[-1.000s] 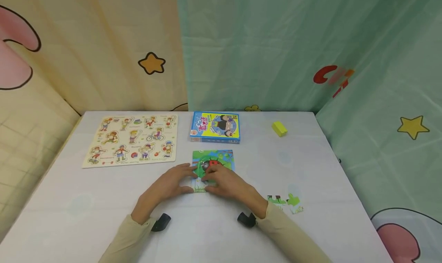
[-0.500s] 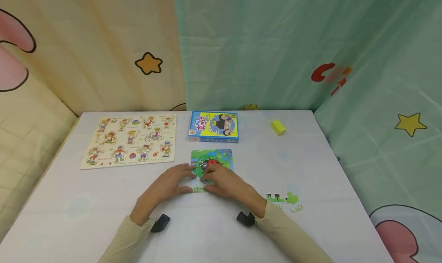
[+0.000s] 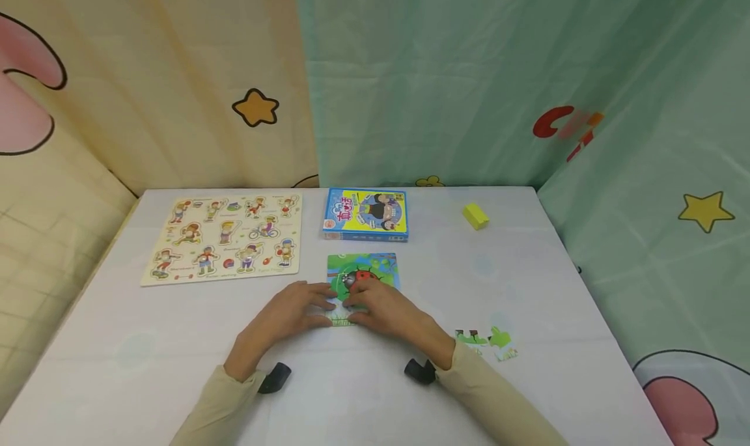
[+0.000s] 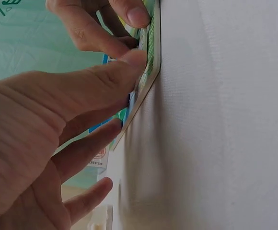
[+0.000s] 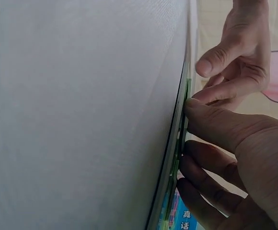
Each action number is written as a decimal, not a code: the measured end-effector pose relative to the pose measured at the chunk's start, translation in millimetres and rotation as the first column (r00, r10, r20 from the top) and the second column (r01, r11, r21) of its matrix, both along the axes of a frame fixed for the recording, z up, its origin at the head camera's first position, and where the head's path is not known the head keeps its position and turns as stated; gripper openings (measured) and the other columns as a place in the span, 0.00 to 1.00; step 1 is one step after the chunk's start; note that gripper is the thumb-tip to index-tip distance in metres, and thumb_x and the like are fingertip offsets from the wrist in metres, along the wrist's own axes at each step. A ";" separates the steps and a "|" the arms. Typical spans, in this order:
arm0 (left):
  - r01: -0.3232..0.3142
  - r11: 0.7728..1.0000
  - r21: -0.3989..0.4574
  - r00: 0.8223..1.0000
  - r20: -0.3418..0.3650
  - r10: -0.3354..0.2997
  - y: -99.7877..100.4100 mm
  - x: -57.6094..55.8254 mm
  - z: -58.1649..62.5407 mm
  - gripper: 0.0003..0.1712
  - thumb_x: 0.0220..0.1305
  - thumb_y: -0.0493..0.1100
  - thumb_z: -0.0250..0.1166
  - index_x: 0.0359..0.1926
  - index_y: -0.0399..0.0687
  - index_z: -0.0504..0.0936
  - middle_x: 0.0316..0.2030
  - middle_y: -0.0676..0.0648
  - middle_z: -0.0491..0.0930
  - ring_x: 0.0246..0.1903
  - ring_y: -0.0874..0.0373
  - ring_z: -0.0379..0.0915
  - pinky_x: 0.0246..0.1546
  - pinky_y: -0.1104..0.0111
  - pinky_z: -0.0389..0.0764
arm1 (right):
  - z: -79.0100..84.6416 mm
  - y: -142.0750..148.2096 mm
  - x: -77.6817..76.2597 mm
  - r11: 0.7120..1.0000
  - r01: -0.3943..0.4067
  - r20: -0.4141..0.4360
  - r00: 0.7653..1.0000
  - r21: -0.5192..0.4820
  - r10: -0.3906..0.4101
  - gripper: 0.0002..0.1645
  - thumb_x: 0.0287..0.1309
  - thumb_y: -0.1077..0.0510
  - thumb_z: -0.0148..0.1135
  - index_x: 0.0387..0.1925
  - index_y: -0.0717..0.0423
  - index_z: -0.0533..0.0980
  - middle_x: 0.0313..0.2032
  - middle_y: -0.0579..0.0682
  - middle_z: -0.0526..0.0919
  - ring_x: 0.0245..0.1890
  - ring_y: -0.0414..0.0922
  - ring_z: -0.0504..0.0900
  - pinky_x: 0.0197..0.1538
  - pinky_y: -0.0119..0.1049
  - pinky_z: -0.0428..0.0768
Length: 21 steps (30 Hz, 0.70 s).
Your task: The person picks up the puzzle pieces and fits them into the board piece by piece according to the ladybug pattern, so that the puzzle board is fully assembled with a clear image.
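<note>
From here I judge the ladybird puzzle (image 3: 364, 267) light, stiff, best edge-held — left hand (image 3: 297, 309) touching, fingers loose; right hand (image 3: 385, 307) touching, pinch undetermined.

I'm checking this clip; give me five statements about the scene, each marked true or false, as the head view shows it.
1. The left hand and right hand are both at the puzzle. True.
2. The loose pieces lie to the left of the puzzle. False: they lie to its right, near the right sleeve.
3. The box lies beyond the puzzle, apart from it. True.
4. The yellow block rests on the box. False: it is on the table, right of the box.
5. The board lies left of the box. True.
</note>
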State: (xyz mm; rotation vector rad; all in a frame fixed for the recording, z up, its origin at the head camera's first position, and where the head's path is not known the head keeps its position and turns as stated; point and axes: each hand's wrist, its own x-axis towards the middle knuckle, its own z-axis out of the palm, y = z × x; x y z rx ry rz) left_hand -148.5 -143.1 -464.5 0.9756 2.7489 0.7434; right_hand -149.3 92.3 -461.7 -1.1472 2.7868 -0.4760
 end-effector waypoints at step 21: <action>-0.103 0.993 0.061 0.989 -0.104 0.109 18.0 -1.0 -4.3 0.07 0.48 0.43 0.80 0.31 0.49 0.92 0.37 0.54 0.87 0.51 0.53 0.81 0.56 0.57 0.80 | 0.5 -3.4 -3.5 0.999 0.047 0.063 0.997 0.002 -0.047 0.13 0.64 0.54 0.67 0.48 0.51 0.86 0.48 0.45 0.86 0.54 0.42 0.80 0.63 0.37 0.77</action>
